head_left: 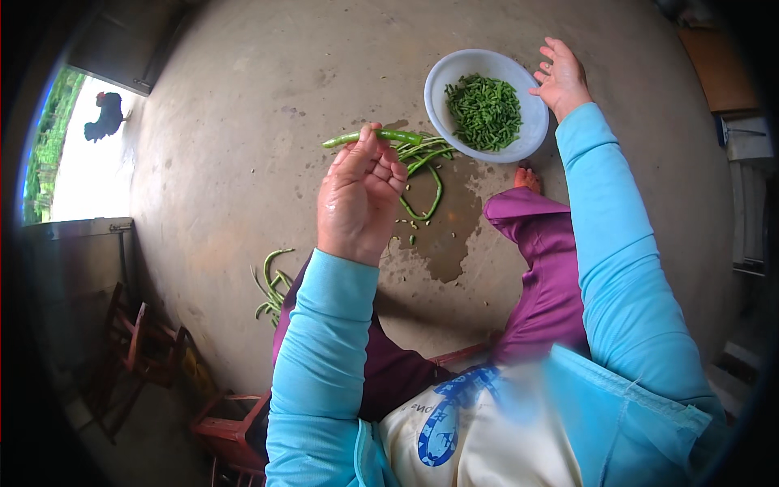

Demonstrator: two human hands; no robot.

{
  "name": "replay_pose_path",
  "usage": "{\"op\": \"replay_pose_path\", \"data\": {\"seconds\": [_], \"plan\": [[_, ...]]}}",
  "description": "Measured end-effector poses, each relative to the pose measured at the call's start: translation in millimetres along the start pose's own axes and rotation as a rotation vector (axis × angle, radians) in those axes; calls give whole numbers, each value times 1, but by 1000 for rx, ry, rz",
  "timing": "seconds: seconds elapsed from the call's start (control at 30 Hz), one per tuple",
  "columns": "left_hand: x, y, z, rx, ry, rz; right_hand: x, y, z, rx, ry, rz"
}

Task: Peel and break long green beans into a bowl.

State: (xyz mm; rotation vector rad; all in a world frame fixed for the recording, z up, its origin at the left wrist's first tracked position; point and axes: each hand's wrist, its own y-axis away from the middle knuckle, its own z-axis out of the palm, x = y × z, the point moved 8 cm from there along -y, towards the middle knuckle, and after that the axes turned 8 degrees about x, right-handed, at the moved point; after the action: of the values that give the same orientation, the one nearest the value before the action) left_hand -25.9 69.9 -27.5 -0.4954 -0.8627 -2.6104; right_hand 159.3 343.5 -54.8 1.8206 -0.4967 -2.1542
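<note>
A length of green bean (396,137) is pinched between the thumb and fingers of my left hand (357,191), held up above the floor. My right hand (562,79) is raised at the right rim of a white bowl (436,91), fingers spread and nothing visible in them. Cut green bean pieces (484,112) fill the bottom of the bowl. Long whole beans (439,191) lie on the floor just beyond and beside my left hand, partly hidden by it. Another small heap of beans (274,284) rests by my left leg.
A wet patch (448,243) with small scraps spreads over the concrete floor between my legs. My bare foot (527,178) is close to the bowl. Wooden chairs (134,349) stand at the lower left. Outside the open doorway is a dark rooster (104,118).
</note>
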Motion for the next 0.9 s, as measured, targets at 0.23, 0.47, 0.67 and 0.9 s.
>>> {"op": "replay_pose_path", "data": {"seconds": [0.23, 0.47, 0.67, 0.9], "plan": [[-6, -2, 1, -48, -12, -54, -14, 8, -7, 96, -437, 10], [-12, 1, 13, -124, -60, -84, 19, 155, 49, -564, -289, 241], [-10, 4, 17, -124, -155, -8, 52, 217, 77, -885, 162, 358], [14, 4, 17, -125, -82, 188, 44, 209, 85, -860, 49, 250]]}}
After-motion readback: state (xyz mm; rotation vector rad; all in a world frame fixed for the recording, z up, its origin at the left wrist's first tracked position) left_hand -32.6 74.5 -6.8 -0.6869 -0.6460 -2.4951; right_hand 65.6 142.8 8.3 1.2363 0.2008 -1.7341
